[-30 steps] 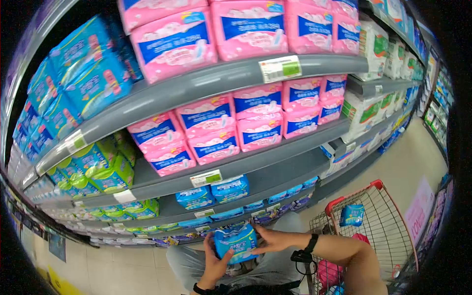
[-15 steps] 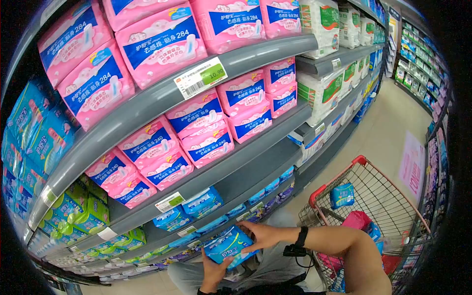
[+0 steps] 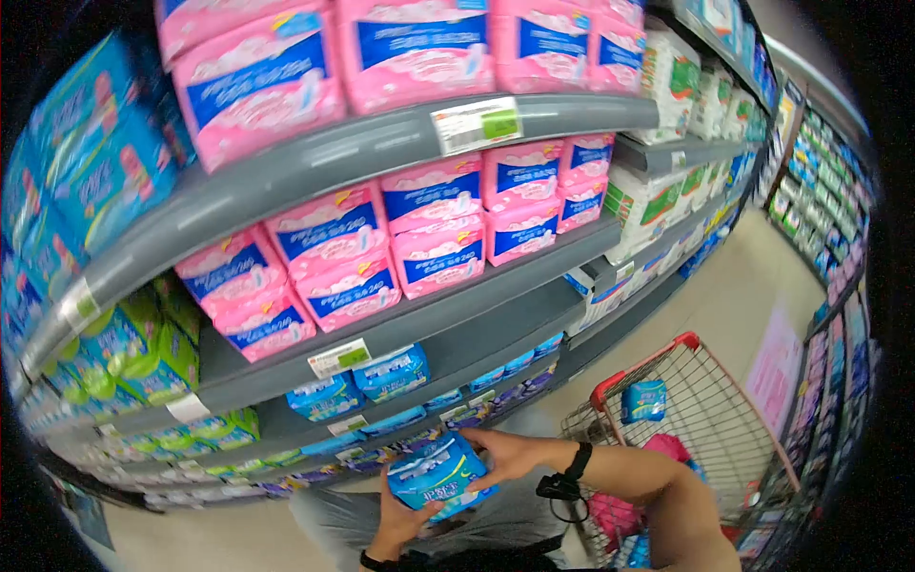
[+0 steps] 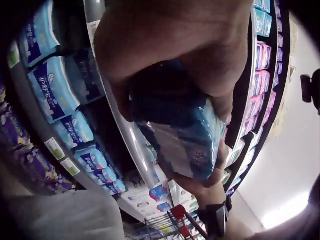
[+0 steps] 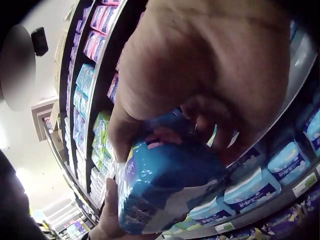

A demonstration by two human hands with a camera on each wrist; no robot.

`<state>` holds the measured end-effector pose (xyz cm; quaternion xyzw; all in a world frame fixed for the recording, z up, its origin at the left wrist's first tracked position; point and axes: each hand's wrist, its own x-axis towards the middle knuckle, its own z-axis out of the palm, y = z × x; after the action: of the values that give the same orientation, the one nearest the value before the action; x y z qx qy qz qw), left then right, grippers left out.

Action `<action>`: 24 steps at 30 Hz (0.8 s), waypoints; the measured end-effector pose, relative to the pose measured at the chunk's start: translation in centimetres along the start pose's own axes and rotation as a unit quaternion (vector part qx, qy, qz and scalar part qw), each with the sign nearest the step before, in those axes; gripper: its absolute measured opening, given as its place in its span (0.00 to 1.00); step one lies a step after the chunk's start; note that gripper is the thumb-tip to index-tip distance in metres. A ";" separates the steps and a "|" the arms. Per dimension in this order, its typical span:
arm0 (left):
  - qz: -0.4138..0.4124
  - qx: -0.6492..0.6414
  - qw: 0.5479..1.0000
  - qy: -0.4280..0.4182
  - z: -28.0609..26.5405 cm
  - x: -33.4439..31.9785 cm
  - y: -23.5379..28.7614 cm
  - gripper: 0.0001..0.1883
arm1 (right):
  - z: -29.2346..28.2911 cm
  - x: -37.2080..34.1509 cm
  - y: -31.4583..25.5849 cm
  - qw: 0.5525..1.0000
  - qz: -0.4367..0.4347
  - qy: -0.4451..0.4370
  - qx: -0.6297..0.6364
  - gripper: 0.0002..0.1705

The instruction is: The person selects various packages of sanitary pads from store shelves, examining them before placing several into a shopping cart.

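Observation:
A blue plastic-wrapped pack of sanitary pads [image 3: 438,475] is held over the lap, its printed front facing up toward the head camera. My left hand [image 3: 402,520] grips its left and near side, with the thumb across the front. On the opposite end, my right hand [image 3: 507,459] grips the pack, thumb along the near edge. The left wrist view shows the pack [image 4: 185,142] between both hands, with its underside partly in shadow. Seen from the right wrist, the wrapped end of the pack [image 5: 150,185] faces the camera, and the left fingers [image 5: 111,212] hold its far side.
Shelves ahead carry pink packs [image 3: 438,262], green packs [image 3: 162,362] and more blue packs [image 3: 393,372]. At the right stands a wire shopping cart [image 3: 688,341] with a red-trimmed rim, holding a blue pack [image 3: 644,400] and pink items [image 3: 615,513]. Floor [image 3: 734,286] runs along the aisle.
The head view swung right and closer to the shelf, then partly back. Both hands keep hold of the pack over the lap, its tilt changing slightly.

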<state>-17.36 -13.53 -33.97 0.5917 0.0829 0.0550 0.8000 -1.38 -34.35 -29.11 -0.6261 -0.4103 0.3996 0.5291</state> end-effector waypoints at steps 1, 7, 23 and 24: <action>0.001 0.008 1.000 0.004 0.3 0.0 0.7 0.55 | -0.4 -0.1 -0.8 0.999 0.019 -0.001 -0.038 0.52; 0.021 0.006 0.999 0.030 -3.7 -1.9 -0.7 0.36 | -6.7 -2.8 -1.0 0.985 0.040 0.129 -0.110 0.50; 0.059 0.040 0.979 0.192 -9.5 -4.3 -1.6 0.07 | -19.5 4.4 2.3 0.894 0.003 0.285 -0.344 0.45; 0.072 0.076 0.976 0.188 -9.3 -4.2 -1.3 0.07 | -19.5 4.8 3.6 0.887 0.023 0.293 -0.356 0.45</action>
<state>-23.38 -5.97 -37.61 0.6340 0.1931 0.2167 0.7168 18.83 -36.77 -30.63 -0.8702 -0.3369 0.0374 0.3575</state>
